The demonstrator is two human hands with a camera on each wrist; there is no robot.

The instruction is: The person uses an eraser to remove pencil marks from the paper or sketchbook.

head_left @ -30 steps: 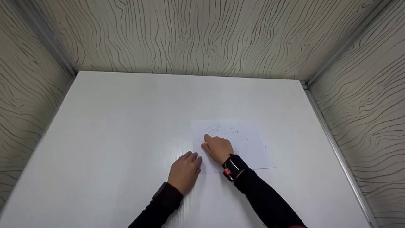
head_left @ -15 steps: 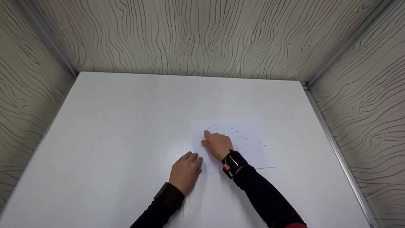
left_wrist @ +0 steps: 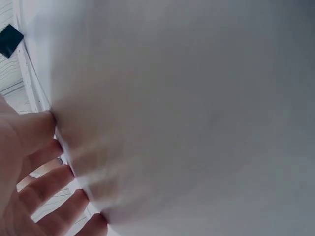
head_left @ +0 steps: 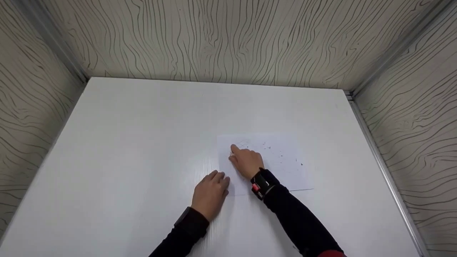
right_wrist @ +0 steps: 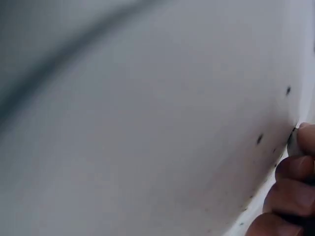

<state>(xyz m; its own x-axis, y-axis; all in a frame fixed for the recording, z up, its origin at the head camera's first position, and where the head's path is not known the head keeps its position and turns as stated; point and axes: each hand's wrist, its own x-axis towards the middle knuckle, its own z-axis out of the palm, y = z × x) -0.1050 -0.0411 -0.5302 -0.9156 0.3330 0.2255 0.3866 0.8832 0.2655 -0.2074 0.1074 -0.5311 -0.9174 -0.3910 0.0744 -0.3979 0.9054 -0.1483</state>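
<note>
A sheet of white paper (head_left: pixel 285 175) lies right of centre on the white table in the head view. Faint pencil lines (head_left: pixel 244 144) show near its far left corner. My right hand (head_left: pixel 248 162) is over the left part of the sheet, pinching a small whitish eraser (right_wrist: pixel 294 145) against the paper. Its other fingers are curled, and most of the eraser is hidden. My left hand (head_left: pixel 210 194) rests with spread, slightly bent fingertips at the near left corner of the paper; in the left wrist view its fingers (left_wrist: pixel 54 184) hold nothing.
Dark crumbs (head_left: pixel 269 147) are scattered over the sheet, some near its right edge; larger bits (right_wrist: pixel 259 139) show in the right wrist view. The white table (head_left: pixel 125 142) is bounded by wood-grain patterned panels (head_left: pixel 214 43) at the back and sides.
My right hand has slid slightly away from me over the paper, pinching the eraser. The pencil lines beside it look fainter. My left hand has stayed almost in place.
</note>
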